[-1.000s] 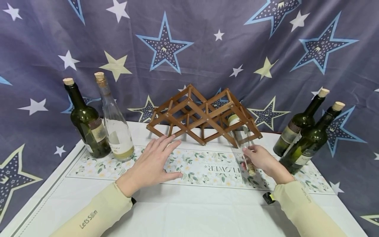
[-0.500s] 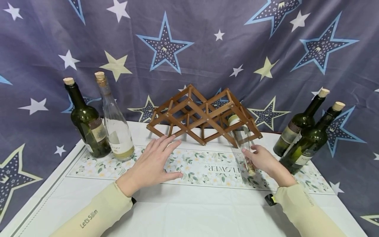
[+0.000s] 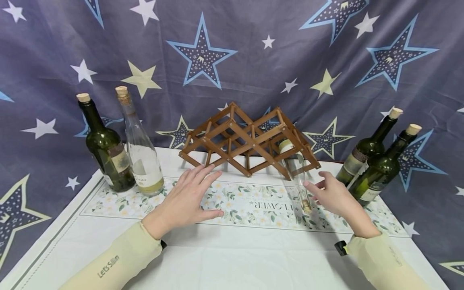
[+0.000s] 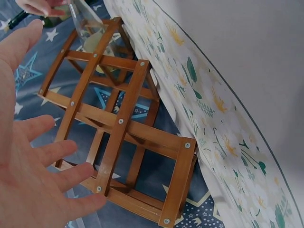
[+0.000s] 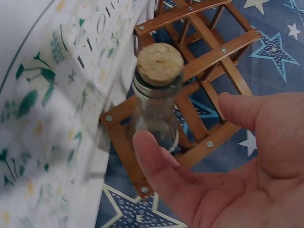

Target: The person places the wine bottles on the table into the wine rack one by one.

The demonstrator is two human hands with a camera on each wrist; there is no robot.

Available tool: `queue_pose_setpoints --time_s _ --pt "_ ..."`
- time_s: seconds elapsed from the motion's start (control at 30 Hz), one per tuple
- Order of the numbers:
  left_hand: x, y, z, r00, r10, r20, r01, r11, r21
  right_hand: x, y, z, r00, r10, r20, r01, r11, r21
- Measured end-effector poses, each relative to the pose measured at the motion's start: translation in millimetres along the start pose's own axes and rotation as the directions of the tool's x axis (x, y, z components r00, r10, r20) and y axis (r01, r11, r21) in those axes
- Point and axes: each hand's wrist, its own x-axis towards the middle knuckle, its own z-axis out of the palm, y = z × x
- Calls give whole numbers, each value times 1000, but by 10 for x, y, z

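Observation:
A brown wooden lattice wine rack (image 3: 254, 146) stands at the back of the table. In its lower right opening lies a clear glass bottle (image 5: 156, 111), its corked neck sticking out toward the front. My right hand (image 3: 335, 195) is just right of that neck, thumb and fingers parted around it with a gap showing in the right wrist view. A cork (image 5: 160, 63) plugs the bottle's mouth. My left hand (image 3: 186, 197) is spread flat, palm down, fingertips at the rack's lower left front. Its fingers overlap the rack's slats in the left wrist view.
At the left stand a corked dark green bottle (image 3: 105, 149) and a corked clear bottle (image 3: 146, 169) with a white label. Two corked green bottles, a rear one (image 3: 357, 159) and a front one (image 3: 378, 175), stand close by my right hand. A floral runner (image 3: 250, 217) crosses the white table.
My right hand has let go of the clear bottle's neck and moved a little to the right, its fingers loosening. The bottle stays in the rack. My left hand has not moved.

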Motion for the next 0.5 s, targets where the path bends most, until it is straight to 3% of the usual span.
queue_pose_setpoints --time_s 0.2,0.5 --pt "7 6 -10 1000 -6 12 6 1000 10 -124 19 -133 989 -60 -137 46 994 -98" --pt "-2 9 -6 1000 -13 12 13 1000 5 -261 84 -283 945 -82 -317 51 993 -107"
